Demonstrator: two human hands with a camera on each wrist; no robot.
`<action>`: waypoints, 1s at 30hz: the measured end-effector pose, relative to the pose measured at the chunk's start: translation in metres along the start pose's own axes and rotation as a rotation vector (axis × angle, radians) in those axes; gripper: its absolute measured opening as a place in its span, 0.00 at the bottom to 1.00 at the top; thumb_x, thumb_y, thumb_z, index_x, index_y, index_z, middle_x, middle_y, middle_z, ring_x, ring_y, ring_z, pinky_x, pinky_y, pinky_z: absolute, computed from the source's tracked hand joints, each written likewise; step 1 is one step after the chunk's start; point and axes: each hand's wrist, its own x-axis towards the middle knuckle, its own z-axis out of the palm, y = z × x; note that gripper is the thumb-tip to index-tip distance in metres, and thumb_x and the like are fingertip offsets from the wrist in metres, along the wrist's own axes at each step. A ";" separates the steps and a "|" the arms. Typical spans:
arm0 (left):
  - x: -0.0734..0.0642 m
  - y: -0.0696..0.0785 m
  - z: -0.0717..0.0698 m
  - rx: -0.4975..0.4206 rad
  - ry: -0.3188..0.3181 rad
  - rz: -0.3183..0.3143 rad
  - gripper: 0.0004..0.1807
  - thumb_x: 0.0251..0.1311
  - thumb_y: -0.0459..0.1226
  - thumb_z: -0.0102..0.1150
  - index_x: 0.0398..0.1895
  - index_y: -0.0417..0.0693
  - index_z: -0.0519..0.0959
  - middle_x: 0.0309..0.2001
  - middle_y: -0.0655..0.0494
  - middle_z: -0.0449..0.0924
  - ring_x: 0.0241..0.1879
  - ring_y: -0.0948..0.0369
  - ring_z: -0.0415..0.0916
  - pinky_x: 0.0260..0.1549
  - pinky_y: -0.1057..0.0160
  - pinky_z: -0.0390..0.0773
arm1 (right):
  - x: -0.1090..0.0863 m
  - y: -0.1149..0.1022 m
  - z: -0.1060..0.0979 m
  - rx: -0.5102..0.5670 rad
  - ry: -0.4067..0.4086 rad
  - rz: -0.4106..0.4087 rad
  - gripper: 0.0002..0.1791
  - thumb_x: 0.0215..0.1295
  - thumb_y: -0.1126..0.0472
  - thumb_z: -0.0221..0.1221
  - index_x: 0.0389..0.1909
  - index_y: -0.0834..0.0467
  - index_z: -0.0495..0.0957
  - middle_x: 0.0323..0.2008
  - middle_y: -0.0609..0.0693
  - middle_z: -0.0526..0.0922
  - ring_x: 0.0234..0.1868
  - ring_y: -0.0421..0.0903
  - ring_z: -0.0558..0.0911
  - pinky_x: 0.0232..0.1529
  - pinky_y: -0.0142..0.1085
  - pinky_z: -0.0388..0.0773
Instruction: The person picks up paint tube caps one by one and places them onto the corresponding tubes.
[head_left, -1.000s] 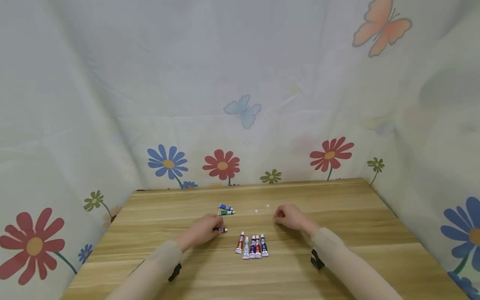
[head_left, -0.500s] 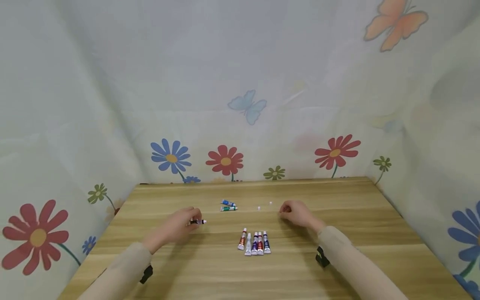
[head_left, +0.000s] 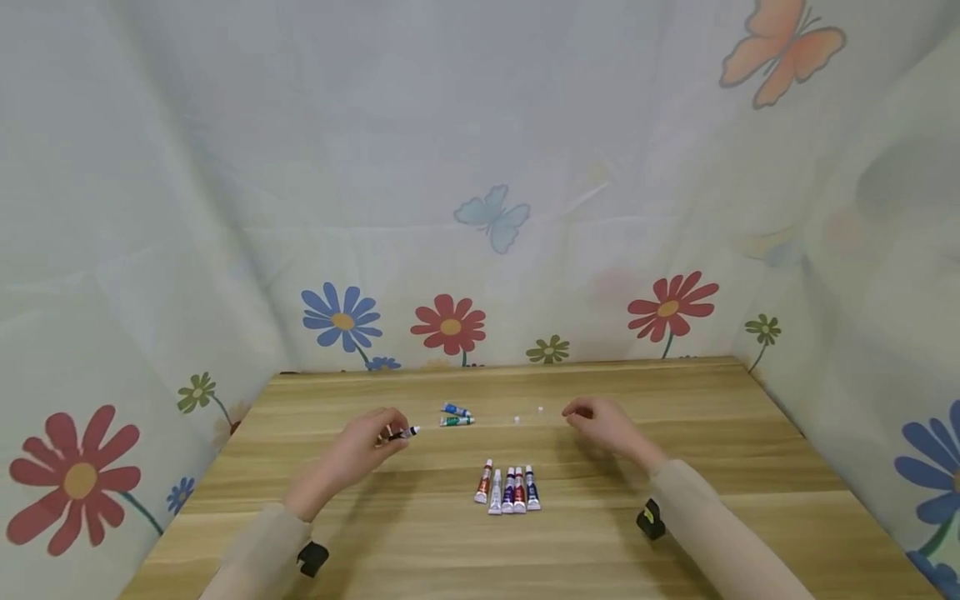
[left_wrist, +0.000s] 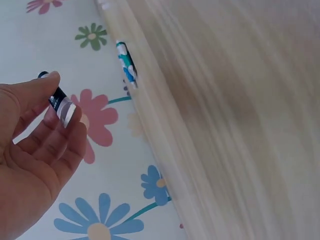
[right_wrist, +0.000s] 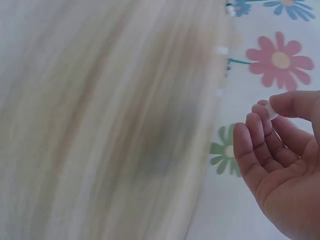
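Observation:
My left hand point(head_left: 367, 442) pinches a small black-labelled paint tube point(head_left: 405, 432) between thumb and fingers, its pale nozzle end pointing right. In the left wrist view the paint tube point(left_wrist: 59, 100) shows its flat silver crimped end between the fingertips. My right hand point(head_left: 606, 429) is over the right of the table. Thumb and forefinger pinch a tiny white cap point(right_wrist: 271, 111) there, as the right wrist view shows. Two more white caps point(head_left: 517, 420) lie between the hands. A blue tube point(head_left: 455, 410) and a green tube point(head_left: 457, 422) lie side by side beyond the left hand.
Nearer the front, several paint tubes point(head_left: 507, 490) lie in a row, caps pointing away from me. They rest on the wooden table point(head_left: 480, 558). A flowered cloth point(head_left: 390, 250) hangs behind the table and at both sides.
My left hand has lifted the black paint tube off the table, moved left with it and tilted it up. My right hand stays in nearly the same place.

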 end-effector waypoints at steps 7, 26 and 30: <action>-0.003 0.014 0.010 -0.070 0.020 -0.026 0.07 0.57 0.36 0.63 0.37 0.53 0.75 0.32 0.65 0.74 0.29 0.65 0.70 0.27 0.67 0.73 | -0.009 -0.015 -0.009 0.140 -0.009 -0.022 0.11 0.66 0.59 0.56 0.45 0.59 0.78 0.36 0.50 0.81 0.37 0.46 0.79 0.36 0.37 0.75; 0.024 0.080 0.017 -0.182 0.082 0.080 0.10 0.62 0.49 0.55 0.44 0.60 0.76 0.37 0.71 0.76 0.33 0.67 0.72 0.32 0.65 0.75 | -0.031 -0.065 -0.009 0.444 0.031 -0.094 0.15 0.58 0.47 0.62 0.42 0.51 0.80 0.39 0.49 0.82 0.41 0.51 0.79 0.40 0.39 0.77; 0.031 0.092 0.019 -0.223 0.088 0.103 0.09 0.61 0.48 0.56 0.43 0.61 0.76 0.37 0.72 0.76 0.33 0.67 0.72 0.32 0.65 0.75 | -0.031 -0.078 -0.002 0.461 -0.003 -0.132 0.13 0.60 0.49 0.60 0.43 0.50 0.80 0.39 0.47 0.82 0.41 0.49 0.80 0.41 0.38 0.76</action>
